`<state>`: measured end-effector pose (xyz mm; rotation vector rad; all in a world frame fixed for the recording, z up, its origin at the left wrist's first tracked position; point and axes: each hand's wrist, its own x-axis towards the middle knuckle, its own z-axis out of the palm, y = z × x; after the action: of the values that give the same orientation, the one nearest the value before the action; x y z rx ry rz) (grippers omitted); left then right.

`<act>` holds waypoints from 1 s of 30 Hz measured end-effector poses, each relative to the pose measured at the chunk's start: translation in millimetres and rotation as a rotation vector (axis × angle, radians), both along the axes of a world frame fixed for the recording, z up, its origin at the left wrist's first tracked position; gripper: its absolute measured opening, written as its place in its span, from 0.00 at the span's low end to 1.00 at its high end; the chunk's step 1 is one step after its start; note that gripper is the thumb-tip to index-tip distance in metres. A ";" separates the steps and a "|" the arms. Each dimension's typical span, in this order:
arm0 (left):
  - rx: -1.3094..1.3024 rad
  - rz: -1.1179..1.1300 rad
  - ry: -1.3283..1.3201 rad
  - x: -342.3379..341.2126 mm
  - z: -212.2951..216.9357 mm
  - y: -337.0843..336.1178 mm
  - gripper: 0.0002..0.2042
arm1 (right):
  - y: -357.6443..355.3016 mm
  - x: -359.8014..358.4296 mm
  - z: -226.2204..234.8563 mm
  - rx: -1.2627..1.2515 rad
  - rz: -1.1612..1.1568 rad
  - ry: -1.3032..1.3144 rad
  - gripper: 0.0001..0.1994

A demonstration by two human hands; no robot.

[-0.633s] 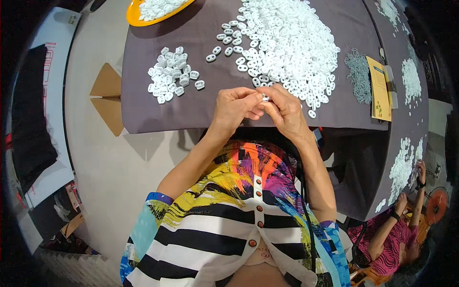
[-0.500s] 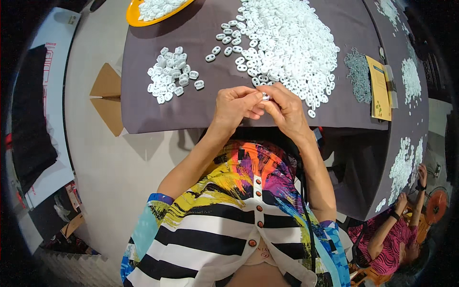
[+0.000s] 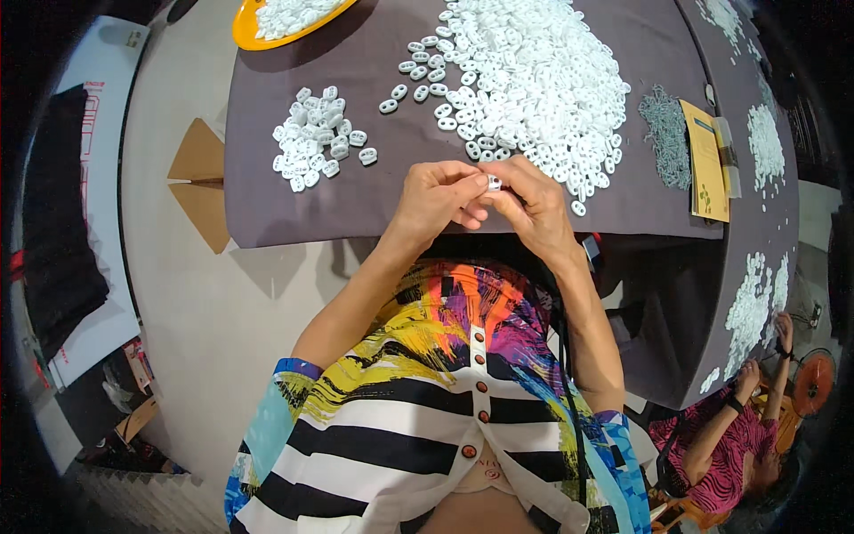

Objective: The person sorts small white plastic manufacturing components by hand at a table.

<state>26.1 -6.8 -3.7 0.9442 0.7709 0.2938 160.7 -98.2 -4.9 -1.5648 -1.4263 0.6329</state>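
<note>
Close to the front edge of the table, my left hand (image 3: 442, 194) and my right hand (image 3: 531, 198) meet fingertip to fingertip. Between them they pinch a small white two-hole plastic piece (image 3: 494, 182), partly covered by the fingers. Just beyond my hands spreads a big heap of similar white oval pieces (image 3: 543, 80), with strays along its left side. A smaller cluster of white pieces (image 3: 313, 138) lies to the left of my left hand.
An orange-yellow tray (image 3: 252, 41) of white pieces stands far left. Right of the heap are a pile of small grey pieces (image 3: 665, 133) and a yellow booklet (image 3: 704, 165). More white pieces (image 3: 749, 303) lie before a co-worker in pink (image 3: 712, 454). An open cardboard box (image 3: 197, 187) sits on the left.
Both hands stay together on the white piece, which shows slightly more between the fingertips. The view has shifted a little; the piles look the same.
</note>
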 end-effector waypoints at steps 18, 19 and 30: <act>0.064 0.127 0.077 -4.9 -14.5 -5.2 0.06 | 2.2 -11.2 -16.5 0.062 -0.023 -0.085 0.10; 0.050 0.121 0.067 -4.3 -15.6 -4.4 0.06 | 2.3 -10.7 -16.5 0.064 -0.023 -0.084 0.10; -0.019 0.062 0.100 -5.2 -14.5 1.5 0.06 | 7.4 -8.2 -23.5 0.103 -0.015 -0.168 0.08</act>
<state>20.9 -5.3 -18.2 0.9236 0.8943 0.2941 152.6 -90.8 -28.4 -1.5756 -1.5441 0.4201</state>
